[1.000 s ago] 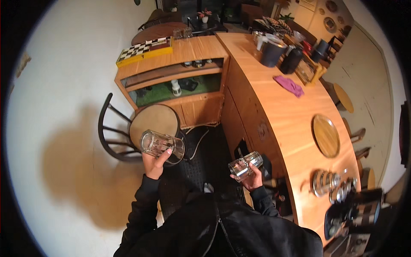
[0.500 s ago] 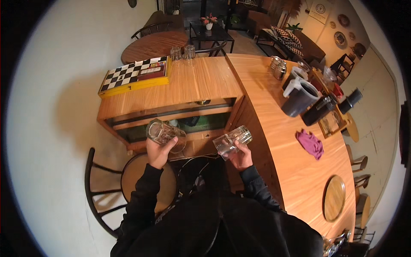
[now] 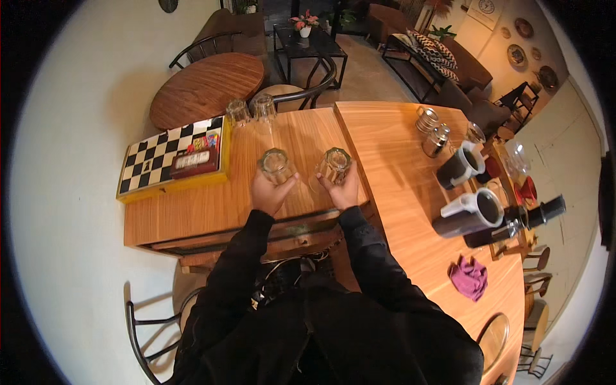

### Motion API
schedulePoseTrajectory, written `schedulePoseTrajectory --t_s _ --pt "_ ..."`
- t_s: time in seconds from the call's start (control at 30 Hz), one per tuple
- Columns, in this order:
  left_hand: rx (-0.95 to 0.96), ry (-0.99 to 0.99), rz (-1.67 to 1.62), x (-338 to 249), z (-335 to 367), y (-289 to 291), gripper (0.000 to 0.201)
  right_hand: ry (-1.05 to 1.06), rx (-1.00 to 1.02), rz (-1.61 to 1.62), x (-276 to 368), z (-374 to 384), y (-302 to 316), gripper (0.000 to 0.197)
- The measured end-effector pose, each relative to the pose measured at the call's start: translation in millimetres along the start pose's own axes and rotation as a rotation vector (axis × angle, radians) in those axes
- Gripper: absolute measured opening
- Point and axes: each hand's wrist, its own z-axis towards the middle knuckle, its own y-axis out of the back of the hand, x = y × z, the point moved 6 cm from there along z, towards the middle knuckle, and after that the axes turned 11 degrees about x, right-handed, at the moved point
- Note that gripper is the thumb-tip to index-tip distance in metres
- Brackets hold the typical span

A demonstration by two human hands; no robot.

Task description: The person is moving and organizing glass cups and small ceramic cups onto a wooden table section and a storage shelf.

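Observation:
My left hand (image 3: 273,192) is wrapped round a clear drinking glass (image 3: 276,164) over the wooden cabinet top (image 3: 240,160). To its right, my right hand (image 3: 341,188) grips a second clear drinking glass (image 3: 335,163). Both glasses are bottom up; whether their rims touch the wood I cannot tell. Behind them, near the cabinet's far edge, stand two more clear glasses (image 3: 264,110), side by side. A yellow-edged chessboard box (image 3: 144,183) lies at the left, with a dark red case (image 3: 194,163) on top.
The wooden counter (image 3: 404,192) along the right holds metal-topped jars (image 3: 437,139), dark pitchers with pale handles (image 3: 471,212) and a crumpled purple cloth (image 3: 469,278). A round tray (image 3: 494,339) lies nearer me. Beyond the cabinet stand a round table (image 3: 208,86) and a chair (image 3: 317,83).
Both hands have moved forward and closer together, carrying the glasses from in front of the cabinet to over its top. The tilted glasses are now bottom up. My view has shifted forward.

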Motion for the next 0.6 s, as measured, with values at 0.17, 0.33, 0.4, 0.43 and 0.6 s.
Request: schedulePoseTrajectory --t_s 0.17,0.33,0.4,0.43,0.6 --pt "-0.032 0.032 0.024 41 101 -37 0.058 0.014 -0.014 -0.135 -41 90 6 0.067" --pt "-0.024 0.129 0.03 67 161 -60 0.064 0.051 0.026 -0.071 -70 157 7 0.069" --pt "-0.034 0.141 0.025 71 181 -66 0.065 0.046 0.035 -0.063 -78 176 6 0.072" --pt "-0.036 0.148 -0.008 73 189 -68 0.069 0.047 0.042 -0.062 -81 186 6 0.072" --pt "-0.032 0.275 0.08 86 216 -72 0.082 0.041 0.114 -0.316 -95 235 1 0.079"
